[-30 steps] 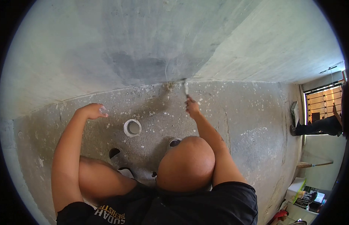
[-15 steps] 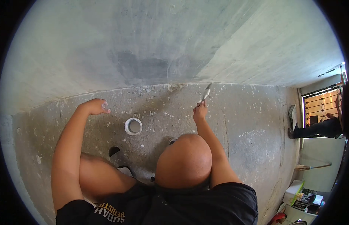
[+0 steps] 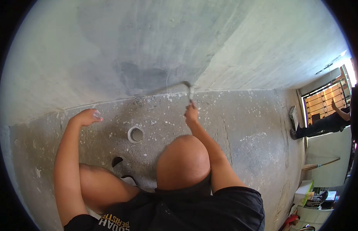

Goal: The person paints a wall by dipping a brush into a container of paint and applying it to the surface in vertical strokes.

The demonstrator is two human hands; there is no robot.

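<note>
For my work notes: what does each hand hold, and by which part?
The right hand grips a paintbrush by its handle end. The left hand holds something small, too unclear to name.

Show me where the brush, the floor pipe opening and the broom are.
brush (image 3: 191, 92), head view, on its handle.
floor pipe opening (image 3: 135, 134), head view, on its rim.
broom (image 3: 321, 164), head view, on its stick.

The wall (image 3: 148, 50) fills the upper half of the frame and meets the floor (image 3: 248, 127) along a seam across the middle. A pipe opening (image 3: 135, 134) sits in the floor at centre left. The left hand (image 3: 86, 117) lies to its left, the right hand (image 3: 191, 114) to its upper right, holding a brush (image 3: 189, 90) at the seam. A broom (image 3: 319, 165) lies at far right, below another person (image 3: 321, 125).
</note>
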